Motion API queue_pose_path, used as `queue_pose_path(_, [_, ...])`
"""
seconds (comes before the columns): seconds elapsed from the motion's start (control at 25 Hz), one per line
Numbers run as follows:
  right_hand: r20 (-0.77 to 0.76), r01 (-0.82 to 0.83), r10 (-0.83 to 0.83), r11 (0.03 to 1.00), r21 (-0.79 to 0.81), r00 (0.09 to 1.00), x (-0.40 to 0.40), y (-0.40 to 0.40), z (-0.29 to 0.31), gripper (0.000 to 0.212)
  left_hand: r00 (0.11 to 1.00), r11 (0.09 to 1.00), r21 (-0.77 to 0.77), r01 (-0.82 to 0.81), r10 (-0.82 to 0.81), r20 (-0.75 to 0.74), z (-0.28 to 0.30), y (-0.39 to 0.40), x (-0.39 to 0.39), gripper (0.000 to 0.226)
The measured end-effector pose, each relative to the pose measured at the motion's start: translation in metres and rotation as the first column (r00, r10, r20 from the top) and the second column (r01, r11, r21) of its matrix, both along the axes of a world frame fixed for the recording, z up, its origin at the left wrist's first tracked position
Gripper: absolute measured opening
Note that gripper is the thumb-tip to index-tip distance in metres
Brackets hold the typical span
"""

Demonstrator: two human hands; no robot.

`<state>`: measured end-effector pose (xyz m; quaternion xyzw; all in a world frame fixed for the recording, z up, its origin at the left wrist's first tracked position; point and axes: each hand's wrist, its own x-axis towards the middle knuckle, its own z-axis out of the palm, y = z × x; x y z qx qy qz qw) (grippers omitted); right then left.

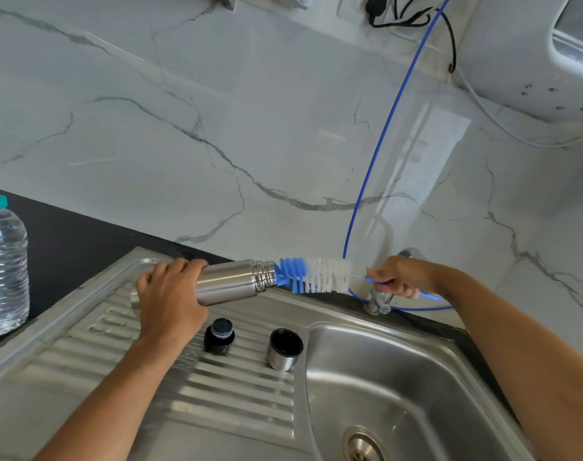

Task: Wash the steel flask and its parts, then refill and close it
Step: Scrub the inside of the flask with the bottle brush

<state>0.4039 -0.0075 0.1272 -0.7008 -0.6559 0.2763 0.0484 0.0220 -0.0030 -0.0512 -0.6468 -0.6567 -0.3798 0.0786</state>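
My left hand (170,294) grips the steel flask (233,281) sideways above the drainboard, its threaded mouth facing right. My right hand (400,276) holds the blue handle of a bottle brush (316,275). The brush's blue and white bristles sit right at the flask's mouth, the tip just entering. On the drainboard below stand the black stopper (219,336) and the steel cup lid (283,349), its open end up.
The steel sink basin (400,394) with its drain (363,447) lies at the lower right. A small tap (378,301) stands behind it. A clear water bottle with a teal cap (4,267) stands on the black counter at left. A blue hose (386,128) curves up the marble wall.
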Motion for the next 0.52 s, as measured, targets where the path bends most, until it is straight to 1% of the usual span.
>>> queue_pose_path(0.04, [-0.082,0.007,-0.016,0.994,-0.110,0.997,0.005,0.000,0.003,0.054,1.000,1.000,-0.015,0.004,-0.004,0.000,-0.001,0.000,0.000,0.074])
queue_pose_path(0.08, [-0.087,-0.010,-0.003,0.989,-0.149,0.996,0.009,0.001,0.002,0.054,1.000,1.000,-0.027,0.010,-0.010,-0.003,-0.001,0.000,0.001,0.074])
queue_pose_path(0.12, [-0.064,-0.024,0.016,0.991,-0.132,0.998,0.011,0.002,-0.001,0.051,1.000,0.999,-0.034,0.015,-0.016,-0.011,-0.002,0.000,0.003,0.075])
queue_pose_path(0.16, [-0.002,-0.049,0.049,0.997,-0.052,0.999,0.013,0.004,-0.006,0.046,1.000,0.999,-0.037,0.018,-0.019,-0.019,-0.003,0.000,0.004,0.075])
queue_pose_path(0.2, [0.087,-0.091,0.083,0.992,0.085,0.993,0.012,0.005,-0.012,0.038,1.000,0.999,-0.038,0.018,-0.019,-0.022,-0.003,0.000,0.005,0.075])
queue_pose_path(0.24, [0.188,-0.153,0.106,0.955,0.254,0.976,0.012,0.006,-0.019,0.030,1.000,0.999,-0.039,0.013,-0.014,-0.014,-0.003,0.000,0.004,0.076])
queue_pose_path(0.28, [0.291,-0.232,0.109,0.874,0.427,0.950,0.013,0.007,-0.025,0.028,1.000,0.999,-0.040,0.004,-0.004,0.005,-0.003,0.001,0.003,0.076])
queue_pose_path(0.32, [0.383,-0.321,0.101,0.756,0.570,0.918,0.012,0.005,-0.029,0.031,1.000,0.999,-0.042,-0.004,0.005,0.026,-0.003,0.001,0.002,0.076])
queue_pose_path(0.36, [0.442,-0.404,0.107,0.633,0.661,0.891,0.012,0.003,-0.032,0.037,0.999,0.999,-0.047,-0.009,0.011,0.042,-0.002,0.002,0.001,0.076])
queue_pose_path(0.4, [0.485,-0.478,0.134,0.522,0.706,0.864,0.013,0.004,-0.035,0.041,0.999,0.998,-0.054,-0.011,0.014,0.051,-0.002,0.001,0.001,0.076])
queue_pose_path(0.44, [0.524,-0.535,0.159,0.445,0.718,0.837,0.014,0.005,-0.036,0.044,0.998,0.998,-0.062,-0.009,0.013,0.058,-0.002,0.001,0.001,0.076])
queue_pose_path(0.52, [0.587,-0.605,0.172,0.354,0.713,0.791,0.011,0.007,-0.033,0.049,0.997,0.998,-0.069,-0.003,0.008,0.071,-0.003,0.001,0.001,0.076])
